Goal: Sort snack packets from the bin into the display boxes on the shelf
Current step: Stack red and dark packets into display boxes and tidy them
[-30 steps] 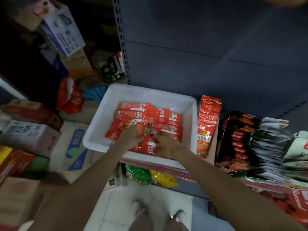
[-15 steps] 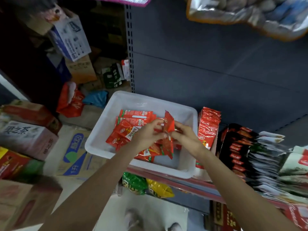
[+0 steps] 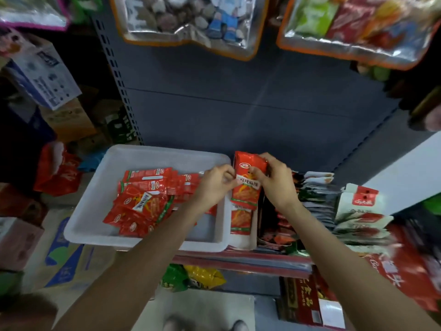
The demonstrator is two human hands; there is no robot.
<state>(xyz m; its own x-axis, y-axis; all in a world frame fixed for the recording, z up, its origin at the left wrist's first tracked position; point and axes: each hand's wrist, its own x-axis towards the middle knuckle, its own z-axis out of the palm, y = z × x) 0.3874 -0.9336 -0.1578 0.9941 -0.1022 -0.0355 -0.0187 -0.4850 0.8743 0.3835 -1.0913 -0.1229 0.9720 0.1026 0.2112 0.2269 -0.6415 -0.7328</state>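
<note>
Both the left hand (image 3: 214, 185) and right hand (image 3: 274, 180) pinch one red packet (image 3: 247, 185) over the display box (image 3: 243, 237); many packets (image 3: 143, 204) remain in the bin (image 3: 90, 225).

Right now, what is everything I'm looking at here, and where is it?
bin: one, white, left on the shelf
loose packets: a heap, red, inside the bin
held packets: a small stack, count unclear, red, above the narrow box
narrow box: one, white, right of the bin, red packets inside
dark box: one, black and red, further right
pale packets: a row, white and green, far right
clear bags: two, orange-edged, hanging above
cartons: several, stacked at left
left hand: pinches the held packets
right hand: grips the held packets
</note>
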